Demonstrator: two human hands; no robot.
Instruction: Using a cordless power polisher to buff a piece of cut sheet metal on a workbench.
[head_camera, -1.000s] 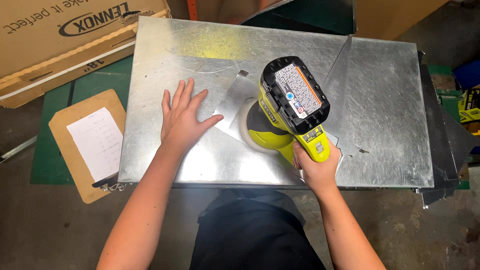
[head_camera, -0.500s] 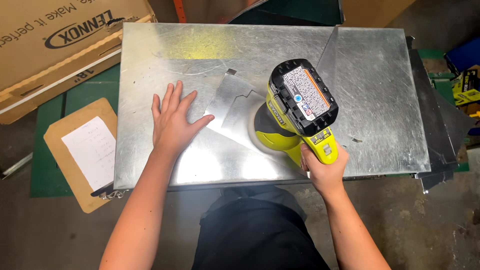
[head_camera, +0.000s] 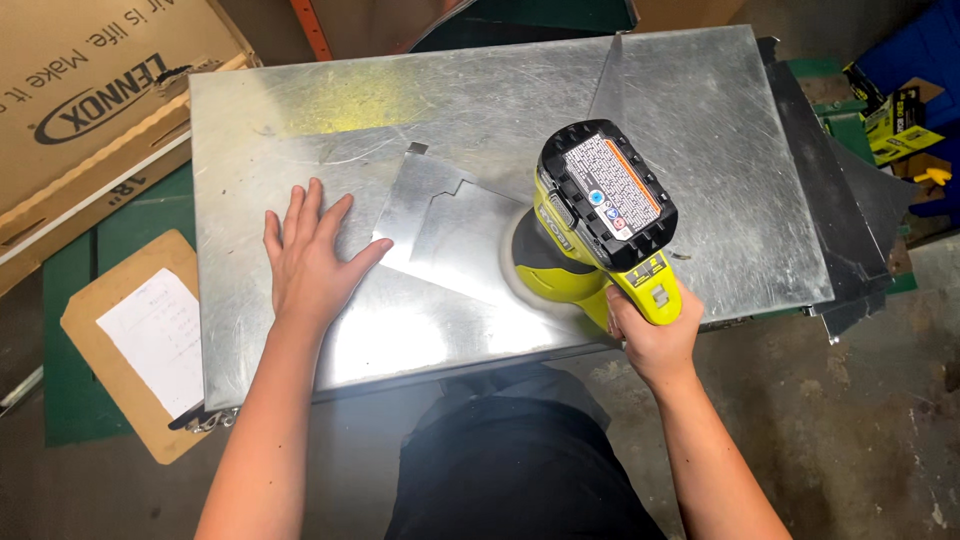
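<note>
Far left, on the floor: a brown clipboard (head_camera: 110, 345) with a white sheet of paper, lying on a green mat (head_camera: 70, 280), and above it a cardboard box (head_camera: 90, 90) touching the surface's left edge. Next, the galvanised sheet-metal surface (head_camera: 300, 110), scratched and shiny. Left hand (head_camera: 310, 260) laid flat on it, fingers (head_camera: 295, 215) released and spread, palm pressing down, thumb tip touching the edge of a smaller notched sheet-metal piece (head_camera: 450, 235) lying flat near the front middle. To the right, a yellow-green cordless sander (head_camera: 590, 225) with a black battery pack on top, its round pad resting on that piece's right part. Right hand (head_camera: 650, 335) at the front edge, fingers clenched around the sander's handle. Farther right, dark metal sheets (head_camera: 850, 220) jutting past the surface's edge; beyond them, yellow-and-black packages (head_camera: 895, 110) by a blue bin.
</note>
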